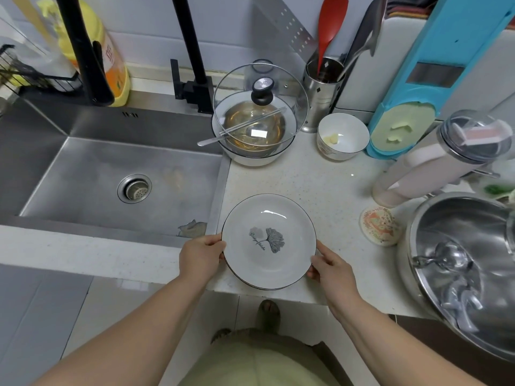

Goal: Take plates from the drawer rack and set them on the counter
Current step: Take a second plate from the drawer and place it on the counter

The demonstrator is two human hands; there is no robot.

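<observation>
A white plate [269, 240] with a dark rim and a grey leaf print sits at the front edge of the speckled counter [320, 185], its near rim just past the edge. My left hand [201, 256] grips its left rim and my right hand [330, 267] grips its right rim. A second dark rim line shows under the near edge, so there may be another plate beneath; I cannot tell. The drawer rack is out of view.
A steel sink [111, 176] lies to the left. Behind the plate stand a bowl with a glass lid [259, 126], a small white bowl [342, 136] and a utensil holder [323, 87]. A large steel bowl [459, 263], a coaster [380, 225] and a lidded container [434, 160] crowd the right.
</observation>
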